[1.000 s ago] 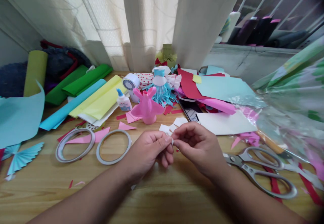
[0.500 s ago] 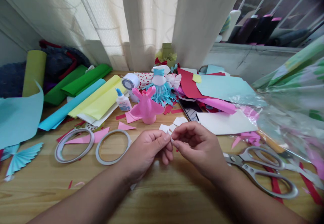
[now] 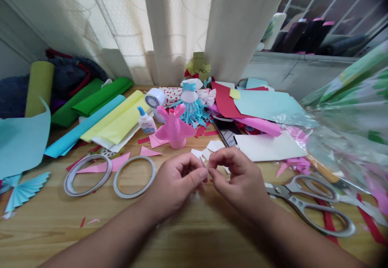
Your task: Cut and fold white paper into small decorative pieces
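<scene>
My two hands meet over the wooden table, fingertips pinching a small white paper piece (image 3: 203,161) that they mostly hide. My left hand (image 3: 177,185) holds it between thumb and fingers, and my right hand (image 3: 239,181) grips it from the other side. Just beyond my fingers lie several white paper scraps (image 3: 214,146). A pink folded-paper dress figure (image 3: 175,129) stands a little farther off, with a blue fringed paper figure (image 3: 191,107) behind it. Steel scissors (image 3: 312,205) lie to the right of my right hand, not touched.
Two tape rings (image 3: 87,175) lie left of my hands. Behind them are a glue bottle (image 3: 146,121), stacked coloured paper sheets (image 3: 117,116) and a white card (image 3: 269,146). A clear plastic sheet (image 3: 348,138) bulges in at right, and curtains (image 3: 178,25) hang behind the table.
My hands have drawn closer together, and my fingers have curled further around the small white piece, which is now mostly hidden. The view has shifted slightly.
</scene>
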Motion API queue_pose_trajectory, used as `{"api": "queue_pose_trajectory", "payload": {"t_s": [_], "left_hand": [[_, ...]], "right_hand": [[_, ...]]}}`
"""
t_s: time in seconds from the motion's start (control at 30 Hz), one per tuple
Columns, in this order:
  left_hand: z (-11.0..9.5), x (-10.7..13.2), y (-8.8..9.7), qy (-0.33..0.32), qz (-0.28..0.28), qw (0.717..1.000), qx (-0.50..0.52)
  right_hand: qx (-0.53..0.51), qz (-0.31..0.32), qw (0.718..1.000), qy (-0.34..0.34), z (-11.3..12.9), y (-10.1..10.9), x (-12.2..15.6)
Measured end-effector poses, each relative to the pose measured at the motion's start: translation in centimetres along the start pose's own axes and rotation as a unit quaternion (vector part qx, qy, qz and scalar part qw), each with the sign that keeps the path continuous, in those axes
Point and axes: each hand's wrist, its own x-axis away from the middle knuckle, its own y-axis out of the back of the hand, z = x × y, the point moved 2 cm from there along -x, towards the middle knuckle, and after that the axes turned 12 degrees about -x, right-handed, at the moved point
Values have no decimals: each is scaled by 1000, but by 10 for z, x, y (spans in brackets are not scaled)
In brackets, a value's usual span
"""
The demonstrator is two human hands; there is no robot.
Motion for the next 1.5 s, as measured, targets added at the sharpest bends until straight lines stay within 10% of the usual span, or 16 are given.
{"api": "queue_pose_trajectory", "payload": {"t_s": [0.4, 0.87, 1.1, 1.33, 1.5], "left_hand": [[-1, 1, -1, 6, -36, 997, -66], [-1, 1, 4, 18, -22, 998, -47], [3, -4, 11, 64, 4, 994, -85], [11, -12, 28, 6, -8, 945, -328], [4, -10, 31, 36, -41, 976, -211]], "right_hand": [[132, 71, 980, 128, 5, 0, -1], [-169, -33, 977, -129, -11, 11, -8], [-256, -99, 947, -169, -23, 24, -17], [-294, -110, 927, -205, -24, 24, -19], [-322, -95, 918, -211, -26, 18, -15]]}}
